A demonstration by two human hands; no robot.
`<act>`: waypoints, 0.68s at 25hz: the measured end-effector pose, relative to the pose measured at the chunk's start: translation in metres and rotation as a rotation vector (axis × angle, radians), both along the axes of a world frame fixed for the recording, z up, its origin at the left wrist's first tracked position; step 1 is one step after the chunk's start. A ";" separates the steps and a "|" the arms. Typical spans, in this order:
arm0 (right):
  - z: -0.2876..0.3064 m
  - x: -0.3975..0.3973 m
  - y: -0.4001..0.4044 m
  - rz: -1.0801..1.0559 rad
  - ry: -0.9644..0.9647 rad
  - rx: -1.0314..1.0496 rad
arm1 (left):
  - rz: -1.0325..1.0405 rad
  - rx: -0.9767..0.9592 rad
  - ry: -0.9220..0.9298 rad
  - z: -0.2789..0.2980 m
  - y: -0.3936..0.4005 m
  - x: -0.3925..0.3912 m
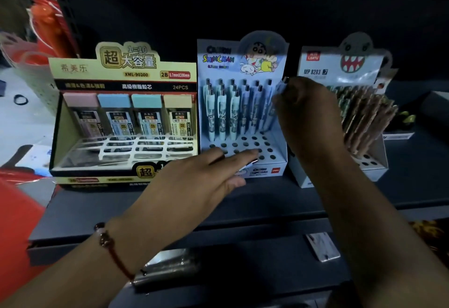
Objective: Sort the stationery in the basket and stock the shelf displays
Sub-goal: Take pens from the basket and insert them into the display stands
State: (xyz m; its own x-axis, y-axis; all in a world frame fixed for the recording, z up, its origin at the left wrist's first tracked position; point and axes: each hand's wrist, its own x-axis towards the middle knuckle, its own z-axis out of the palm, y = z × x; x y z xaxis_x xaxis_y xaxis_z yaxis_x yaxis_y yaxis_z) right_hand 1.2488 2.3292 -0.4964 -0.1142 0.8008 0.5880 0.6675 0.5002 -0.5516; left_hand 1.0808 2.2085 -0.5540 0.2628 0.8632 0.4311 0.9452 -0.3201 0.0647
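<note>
The right hand [307,113] pinches a pale blue pen [281,86] at the white cardboard pen box's [279,154] three o'clock side. The left hand [206,176] lies flat, fingers straight, hiding a pen with a silver tip [252,161].

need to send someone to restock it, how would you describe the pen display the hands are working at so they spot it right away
On the dark shelf stand three display boxes in a row; take the middle one. It is the pale blue Crayon Shinchan box with upright pens at the back and empty round holes in front. The yellow lead box on its left and the grey monster-face box on its right lack the cartoon boy.
</note>
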 end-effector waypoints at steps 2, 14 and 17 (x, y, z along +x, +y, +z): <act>-0.002 -0.001 0.006 -0.024 -0.018 -0.026 | 0.004 -0.010 -0.014 0.000 0.002 -0.003; -0.013 -0.018 0.026 -0.087 -0.115 -0.173 | 0.004 0.036 -0.025 0.000 -0.003 -0.003; -0.017 -0.021 0.031 -0.122 -0.083 -0.229 | 0.005 0.028 -0.019 -0.002 -0.005 -0.001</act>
